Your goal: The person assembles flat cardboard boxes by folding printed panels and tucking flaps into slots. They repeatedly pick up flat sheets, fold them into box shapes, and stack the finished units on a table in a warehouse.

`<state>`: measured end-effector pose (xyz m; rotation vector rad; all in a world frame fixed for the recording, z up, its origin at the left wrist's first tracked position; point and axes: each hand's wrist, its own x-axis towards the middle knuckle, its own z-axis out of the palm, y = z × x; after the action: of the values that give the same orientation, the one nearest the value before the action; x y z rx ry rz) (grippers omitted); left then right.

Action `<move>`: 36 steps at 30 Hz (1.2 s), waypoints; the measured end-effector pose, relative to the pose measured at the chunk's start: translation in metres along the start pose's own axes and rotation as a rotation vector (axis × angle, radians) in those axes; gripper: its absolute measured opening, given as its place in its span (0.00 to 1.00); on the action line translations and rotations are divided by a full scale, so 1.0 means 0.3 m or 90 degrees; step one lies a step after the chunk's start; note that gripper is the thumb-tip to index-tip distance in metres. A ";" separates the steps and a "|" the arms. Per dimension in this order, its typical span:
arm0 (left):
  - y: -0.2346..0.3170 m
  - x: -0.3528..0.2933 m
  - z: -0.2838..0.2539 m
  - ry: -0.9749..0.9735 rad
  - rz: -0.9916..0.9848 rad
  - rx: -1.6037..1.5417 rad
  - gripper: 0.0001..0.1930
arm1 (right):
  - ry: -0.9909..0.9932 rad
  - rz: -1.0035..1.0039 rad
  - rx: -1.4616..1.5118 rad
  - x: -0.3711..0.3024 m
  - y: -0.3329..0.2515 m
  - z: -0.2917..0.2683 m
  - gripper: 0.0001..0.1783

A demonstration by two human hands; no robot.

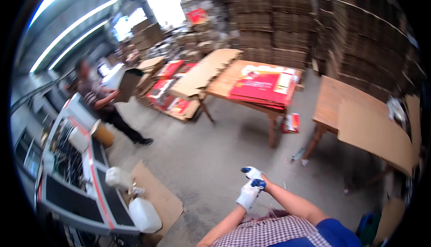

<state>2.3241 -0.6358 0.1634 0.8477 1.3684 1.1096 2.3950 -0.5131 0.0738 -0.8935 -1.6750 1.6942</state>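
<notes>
Both my hands wear white gloves with blue-coated fingers and are raised together in front of my checked apron (287, 231). My left hand (249, 193) is closed, its blue fingers against the cuff of the glove (256, 173) on my right hand (252, 172). My right hand lies just beyond the left one, its fingers pointing left, and nothing shows in them. Part of the right palm is hidden behind my left hand.
Ahead, a wooden table (220, 84) bears red printed sheets (260, 85). At right, another table (330, 99) carries brown cardboard (372, 126). A machine (74, 197) and white jugs (144, 215) stand left. A person (96, 94) holds a board. Cardboard stacks (274, 22) rise behind.
</notes>
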 end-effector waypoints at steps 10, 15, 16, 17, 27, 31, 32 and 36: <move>0.326 -0.063 0.527 -0.207 -0.041 0.038 0.02 | 0.103 0.108 -0.332 -0.300 -0.232 -0.509 0.21; 0.279 -0.042 0.745 -0.382 -0.088 0.036 0.03 | 0.153 -0.079 -0.370 -0.553 -0.146 -0.673 0.26; 0.294 -0.031 0.761 -0.420 -0.066 0.098 0.04 | 0.144 -0.153 -0.227 -0.553 -0.132 -0.684 0.27; 0.307 -0.013 0.772 -0.453 -0.043 0.159 0.05 | 0.120 -0.224 -0.087 -0.555 -0.117 -0.699 0.28; 0.363 0.357 1.032 -0.662 0.196 0.366 0.09 | 0.354 0.320 -0.431 -0.409 -0.299 -1.133 0.56; 0.451 0.579 1.219 -0.640 0.369 0.538 0.16 | 0.457 0.519 -0.687 -0.364 -0.458 -1.487 0.69; 0.504 0.608 1.236 -0.613 0.384 0.546 0.18 | 0.483 0.582 -0.738 -0.362 -0.424 -1.580 0.71; 0.636 0.848 1.174 -0.469 0.457 0.558 0.21 | 0.426 0.804 -0.720 -0.358 -0.328 -1.798 0.74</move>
<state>2.6215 -0.2881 0.2893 2.2482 0.8723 0.5090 2.8851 -0.2697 0.1873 -3.0610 -1.4930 0.5054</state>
